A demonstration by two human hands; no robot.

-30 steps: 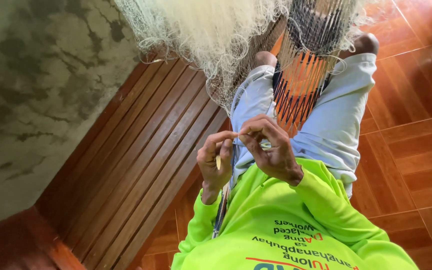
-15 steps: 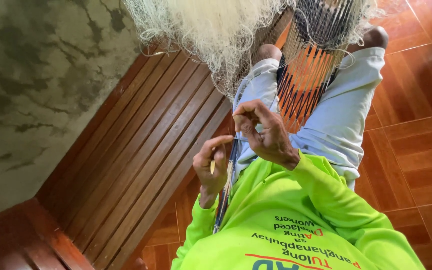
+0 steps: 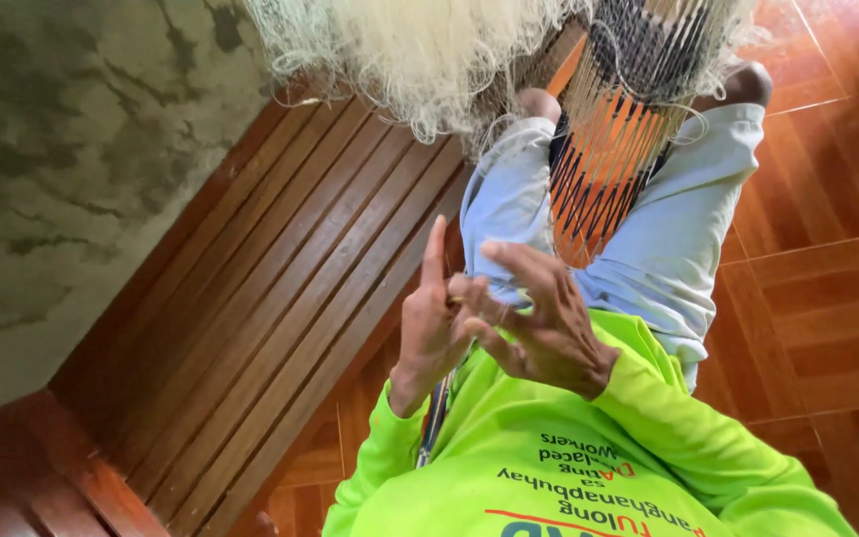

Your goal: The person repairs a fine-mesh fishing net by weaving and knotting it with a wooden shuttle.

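Right now: fine pale net strands stretched taut, running lengthwise from knees toward hands. Left hand raised, index finger pointing straight along them, other fingers curled. Right hand touching it, fingers spread, pinching something too small to tell. Beyond, white net heap, wooden bench, tiled floor.

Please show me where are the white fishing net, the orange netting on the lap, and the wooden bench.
white fishing net (image 3: 420,50), head view, middle of the bunched mesh.
orange netting (image 3: 613,159), head view, middle strands over the lap.
wooden bench (image 3: 280,288), head view, bare slats.
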